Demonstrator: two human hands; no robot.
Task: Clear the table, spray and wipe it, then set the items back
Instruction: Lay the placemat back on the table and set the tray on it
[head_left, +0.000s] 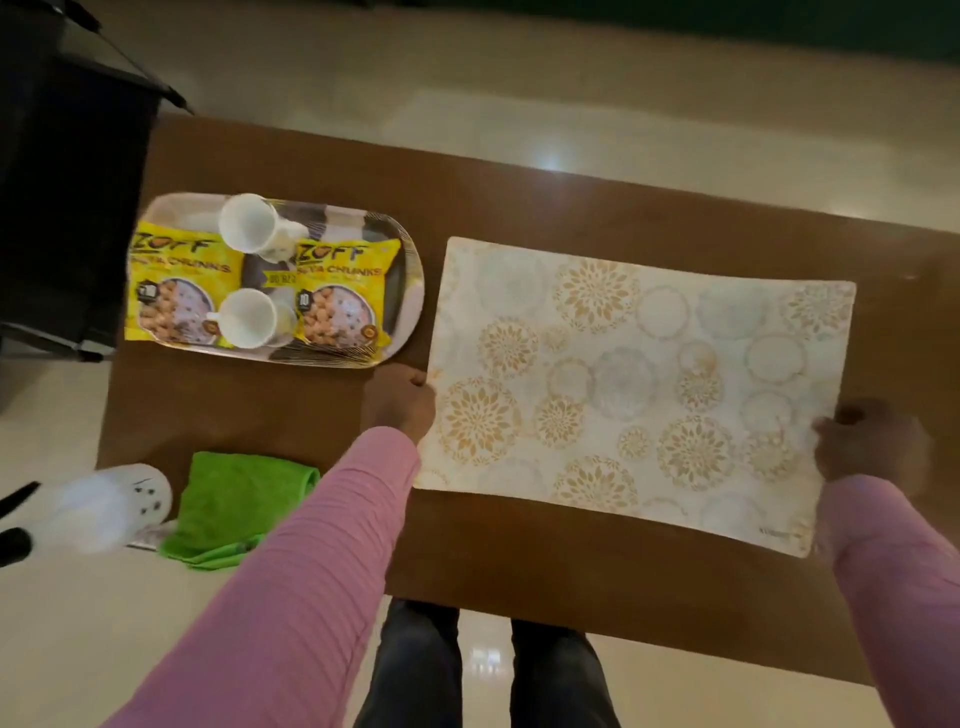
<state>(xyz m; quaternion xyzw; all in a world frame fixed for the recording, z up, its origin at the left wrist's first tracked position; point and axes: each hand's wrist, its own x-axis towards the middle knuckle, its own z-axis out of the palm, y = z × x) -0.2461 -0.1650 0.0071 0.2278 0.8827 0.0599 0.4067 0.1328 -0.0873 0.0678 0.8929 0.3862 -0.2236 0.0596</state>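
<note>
Brown table (519, 561): tray (414, 270), placemat (639, 384), green cloth (239, 504).

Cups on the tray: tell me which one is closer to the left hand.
The near cup, by the tray's front edge, handle pointing left. The far cup sits by the back edge, farther from the left hand gripping the placemat.

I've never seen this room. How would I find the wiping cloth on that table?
Start at the brown table and go to its near left corner, nearer than the tray of snack packets and cups. The cloth lies folded there beside a white bottle. It is the only bright green thing in sight.
</note>
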